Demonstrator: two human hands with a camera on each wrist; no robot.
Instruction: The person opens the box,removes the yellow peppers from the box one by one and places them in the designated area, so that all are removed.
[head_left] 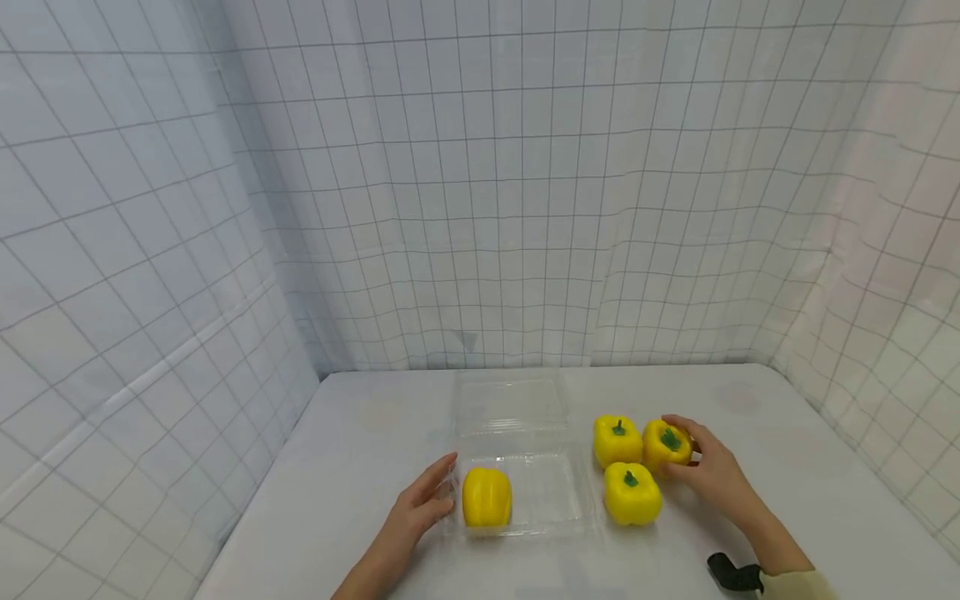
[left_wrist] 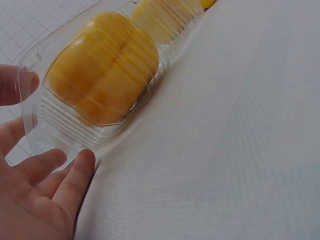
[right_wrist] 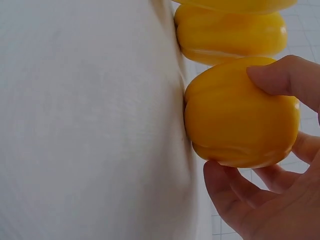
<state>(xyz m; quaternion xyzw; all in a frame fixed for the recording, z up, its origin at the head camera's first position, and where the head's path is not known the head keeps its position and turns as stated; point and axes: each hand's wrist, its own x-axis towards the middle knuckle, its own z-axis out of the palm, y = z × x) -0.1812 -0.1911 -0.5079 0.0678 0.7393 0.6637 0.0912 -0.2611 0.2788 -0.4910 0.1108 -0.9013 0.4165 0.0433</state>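
A clear plastic clamshell container [head_left: 547, 492] lies unfolded on the table, with one yellow bell pepper [head_left: 487, 497] on its left side. Against the container's left end rests my left hand [head_left: 411, 510], its fingers spread and touching the thin plastic edge. In the left wrist view that pepper [left_wrist: 105, 70] shows through the ribbed wall. My right hand [head_left: 712, 471] holds another yellow bell pepper [head_left: 664, 443], thumb on one side and fingers on the other. The right wrist view shows this pepper [right_wrist: 242, 115] between thumb and fingers, close to the table.
Two more yellow bell peppers, a back one [head_left: 617, 443] and a front one [head_left: 632, 496], stand green stem up beside the held one. The container's lid half [head_left: 510, 404] lies behind. A grid-patterned white curtain [head_left: 487, 208] encloses the white table [head_left: 315, 483].
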